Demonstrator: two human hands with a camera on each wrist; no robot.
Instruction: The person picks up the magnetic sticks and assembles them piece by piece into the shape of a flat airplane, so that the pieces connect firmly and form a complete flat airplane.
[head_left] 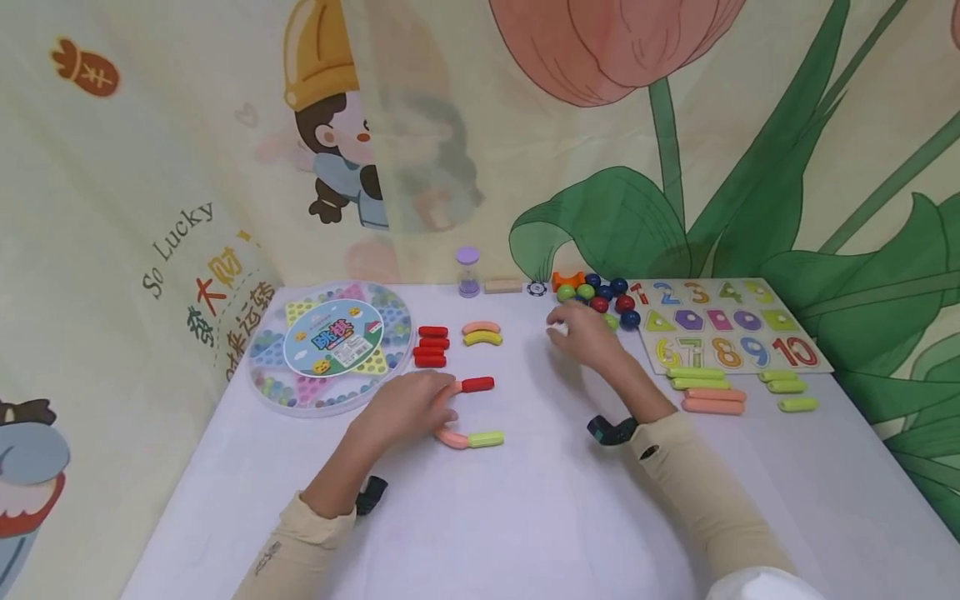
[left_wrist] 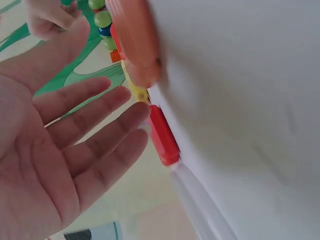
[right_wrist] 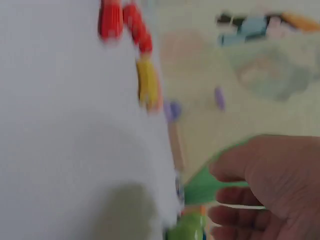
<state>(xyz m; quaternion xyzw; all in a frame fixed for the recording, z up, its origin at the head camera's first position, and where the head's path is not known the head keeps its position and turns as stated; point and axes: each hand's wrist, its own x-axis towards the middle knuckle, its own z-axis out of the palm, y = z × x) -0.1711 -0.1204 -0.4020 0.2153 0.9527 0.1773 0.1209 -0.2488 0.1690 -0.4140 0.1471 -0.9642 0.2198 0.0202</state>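
The left hand (head_left: 408, 406), fingers spread wide, was over the pink curve (head_left: 452, 439), probably to steady it; a red stick (head_left: 477, 384) and green stick (head_left: 486, 438) extended its ends. The right hand (head_left: 588, 333), loosely bent, seemingly empty, hung near the coloured balls (head_left: 625, 303), perhaps reaching.

A pink curved piece (head_left: 452, 439) lies partly under the left hand (head_left: 408, 410), 4 red pieces (head_left: 432, 342) beyond. Balls (head_left: 625, 303) sit beyond the right hand (head_left: 591, 335).

wall cloth (head_left: 135, 196): "So Lucky", "發大财" | oval label (head_left: 333, 367) on round game board (head_left: 258, 387): "跳棋" — finer print unreadable | puzzle board (head_left: 708, 337) — 1, 2, 3, 4, 6, 7, 8, 9, 10
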